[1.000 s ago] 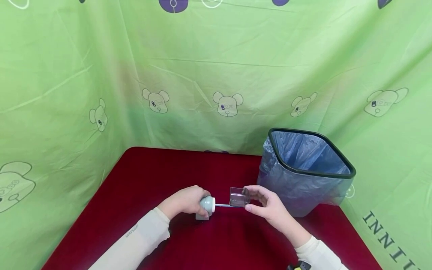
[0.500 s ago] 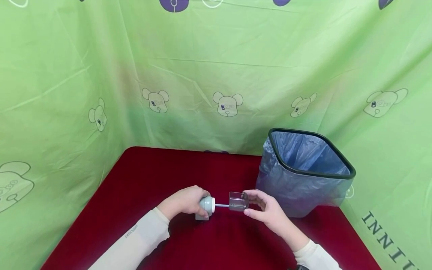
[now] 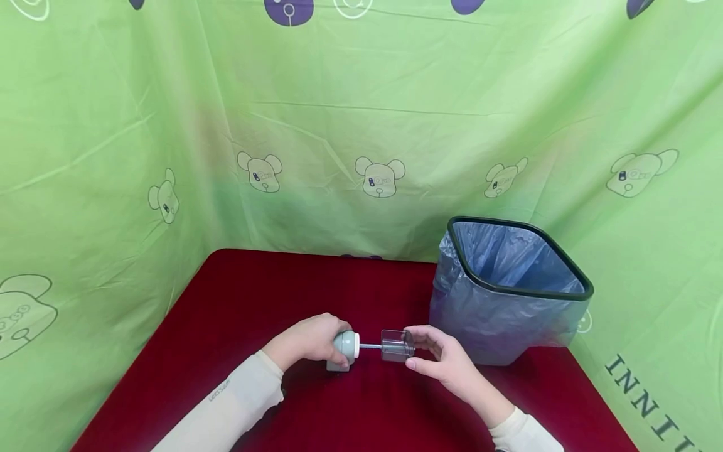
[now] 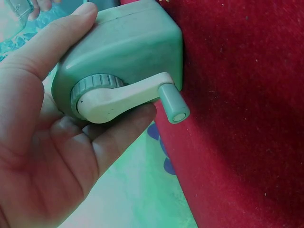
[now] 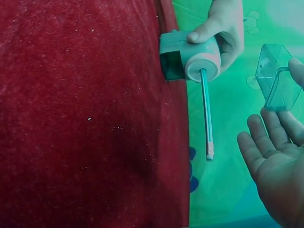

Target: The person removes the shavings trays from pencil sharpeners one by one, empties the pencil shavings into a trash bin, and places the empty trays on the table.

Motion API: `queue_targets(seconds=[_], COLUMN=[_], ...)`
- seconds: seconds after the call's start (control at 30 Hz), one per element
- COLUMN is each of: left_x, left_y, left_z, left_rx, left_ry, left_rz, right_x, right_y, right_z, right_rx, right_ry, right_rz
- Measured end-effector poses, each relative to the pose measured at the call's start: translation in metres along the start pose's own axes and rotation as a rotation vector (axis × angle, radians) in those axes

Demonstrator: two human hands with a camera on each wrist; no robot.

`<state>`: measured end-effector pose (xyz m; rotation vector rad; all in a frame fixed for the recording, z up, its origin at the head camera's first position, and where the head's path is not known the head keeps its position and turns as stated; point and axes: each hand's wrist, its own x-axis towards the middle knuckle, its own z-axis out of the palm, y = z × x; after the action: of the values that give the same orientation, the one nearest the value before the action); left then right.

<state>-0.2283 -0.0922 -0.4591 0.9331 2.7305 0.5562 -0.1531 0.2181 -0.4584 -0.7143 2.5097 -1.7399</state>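
Note:
My left hand grips a pale green crank pencil sharpener on the table. Its cream crank arm with a green knob points away from the palm in the left wrist view. A pencil sticks out of the sharpener's round front, eraser end outward. The right wrist view shows a dark opening in the sharpener's side. My right hand pinches a clear plastic shavings drawer between thumb and fingers. In the head view the drawer overlaps the pencil's outer end; the right wrist view shows them apart.
To the right, beside my right hand, stands a bin with a black rim and a bluish plastic liner. A dark red cloth covers the table. Green printed curtains hang behind and at both sides.
My right hand has lowered the drawer a little in the head view, toward me, and shifted it slightly left. The left hand and the sharpener have stayed put.

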Motion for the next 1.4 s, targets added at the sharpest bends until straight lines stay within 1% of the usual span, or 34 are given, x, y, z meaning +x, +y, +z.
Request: queue_targets(seconds=[0.13, 0.33, 0.57, 0.83, 1.03, 1.17, 1.4], left_x=[0.000, -0.001, -0.003, -0.003, -0.002, -0.003, -0.002], left_y=[0.002, 0.002, 0.003, 0.001, 0.001, 0.000, -0.003], left_z=[-0.002, 0.000, 0.001, 0.000, -0.001, 0.001, 0.003], left_rx=[0.002, 0.012, 0.021, 0.009, 0.011, 0.009, 0.008], left_ry=[-0.002, 0.000, 0.007, 0.007, 0.011, 0.010, 0.021], left_rz=[-0.007, -0.004, 0.012, 0.013, 0.012, 0.009, 0.021], right_x=[-0.001, -0.005, -0.007, -0.009, -0.010, -0.012, -0.012], right_y=[0.001, 0.010, 0.014, 0.021, 0.023, 0.026, 0.029], right_z=[0.000, 0.003, 0.005, 0.009, 0.010, 0.011, 0.012], right_rx=[0.007, 0.022, 0.031, 0.048, 0.047, 0.043, 0.037], right_ry=[-0.006, -0.026, -0.046, -0.068, -0.060, -0.062, -0.062], right_rz=[0.001, 0.000, 0.030, 0.049, 0.060, 0.065, 0.074])
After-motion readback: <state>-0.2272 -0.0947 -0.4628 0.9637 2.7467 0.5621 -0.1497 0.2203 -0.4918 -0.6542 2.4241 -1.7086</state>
